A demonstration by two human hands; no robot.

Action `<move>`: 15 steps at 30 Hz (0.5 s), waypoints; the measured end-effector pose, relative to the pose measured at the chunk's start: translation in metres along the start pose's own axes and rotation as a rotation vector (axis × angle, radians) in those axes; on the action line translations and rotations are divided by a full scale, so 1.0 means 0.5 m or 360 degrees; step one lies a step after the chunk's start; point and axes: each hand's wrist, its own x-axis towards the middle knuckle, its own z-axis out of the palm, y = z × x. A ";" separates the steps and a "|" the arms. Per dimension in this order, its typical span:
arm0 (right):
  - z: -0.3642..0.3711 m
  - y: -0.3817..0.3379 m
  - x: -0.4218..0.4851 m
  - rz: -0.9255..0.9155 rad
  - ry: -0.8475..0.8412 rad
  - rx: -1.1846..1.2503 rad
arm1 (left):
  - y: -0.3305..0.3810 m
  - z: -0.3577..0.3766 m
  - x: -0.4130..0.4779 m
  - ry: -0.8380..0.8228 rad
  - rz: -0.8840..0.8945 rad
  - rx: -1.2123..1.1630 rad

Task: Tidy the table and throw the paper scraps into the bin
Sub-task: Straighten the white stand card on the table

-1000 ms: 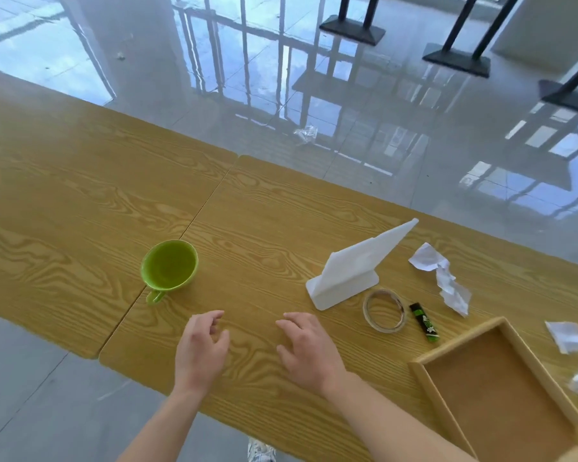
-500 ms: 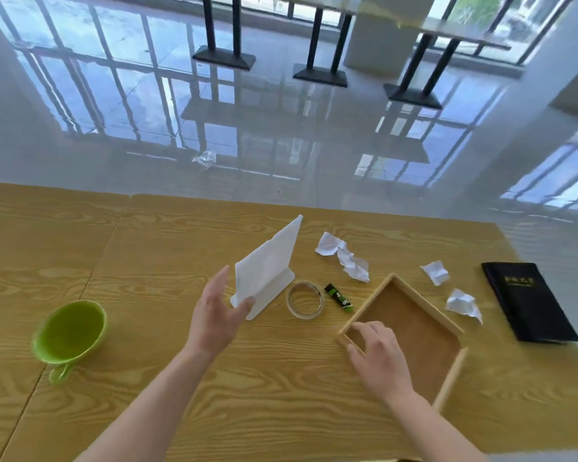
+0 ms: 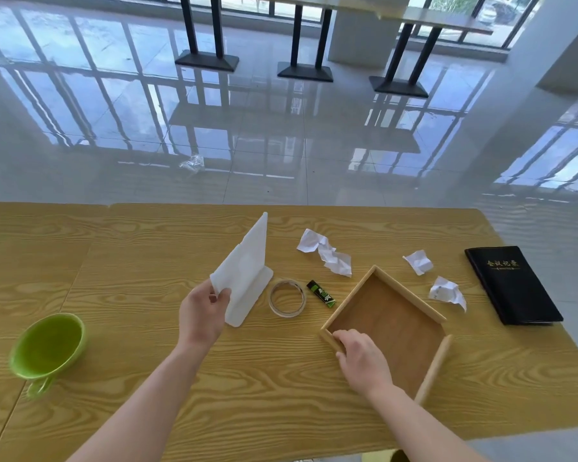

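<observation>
Near the worktop's front edge, the right hand has its grip closed over the wooden tray's near corner while the left hand pinches the white card stand. Three crumpled paper scraps lie loose towards the far edge; gathering them into the steadied tray looks the tidiest route to a bin, none in view

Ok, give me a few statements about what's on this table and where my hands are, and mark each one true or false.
1. The left hand grips the white stand. True.
2. The right hand rests on the black notebook. False: it holds the wooden tray by its near corner.
3. The tray holds paper scraps. False: it is empty; the scraps lie on the table.
4. The tape roll lies between the stand and the green tube. True.
5. The green cup is upside down. False: its opening faces up.
</observation>
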 end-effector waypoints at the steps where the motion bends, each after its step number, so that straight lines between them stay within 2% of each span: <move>1: 0.000 0.002 -0.002 -0.0032 -0.0006 -0.0025 | 0.000 0.001 -0.001 -0.0003 0.0011 0.0047; 10: 0.026 0.003 -0.053 -0.0412 -0.0116 -0.0218 | 0.002 0.011 -0.064 0.0036 0.0202 0.0237; 15: 0.046 -0.007 -0.079 -0.0602 -0.0162 -0.0303 | -0.003 0.005 -0.078 0.0058 0.0202 0.0248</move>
